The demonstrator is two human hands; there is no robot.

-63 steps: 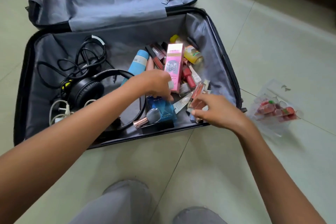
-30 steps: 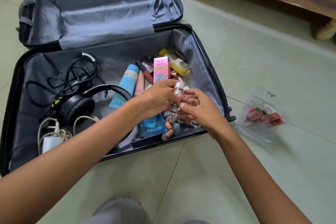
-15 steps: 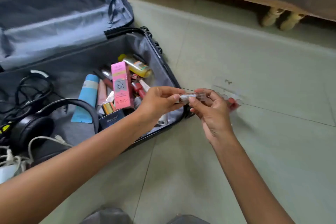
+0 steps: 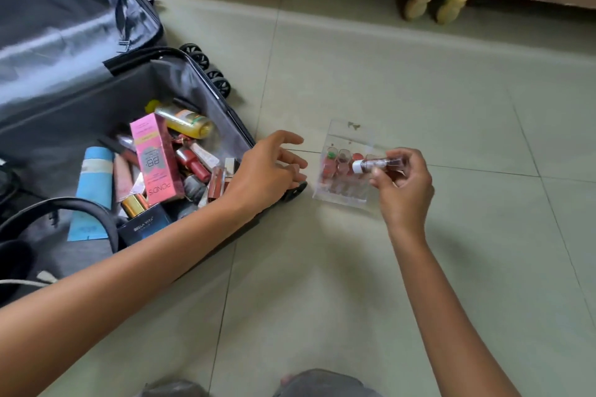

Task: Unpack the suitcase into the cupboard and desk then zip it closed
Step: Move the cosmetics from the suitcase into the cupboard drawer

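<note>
Vial point(image 4: 379, 164) in R grip point(image 4: 403, 191)

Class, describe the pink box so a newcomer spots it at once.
Find the open suitcase on the floor and its pile of cosmetics. The pink box lies on top, beside a yellow bottle; it alone is a long carton marked BB.

We see soft, even light, fairly bright on the pale floor tiles point(image 4: 387, 74). Only faint shadows lie under the forearms near us. The suitcase lining point(image 4: 64, 42) at left shows a pale sheen. Tile joints bow toward the edges. The small bottle point(image 4: 377, 163) in the right hand point(image 4: 403, 193) is slightly blurred.
</note>
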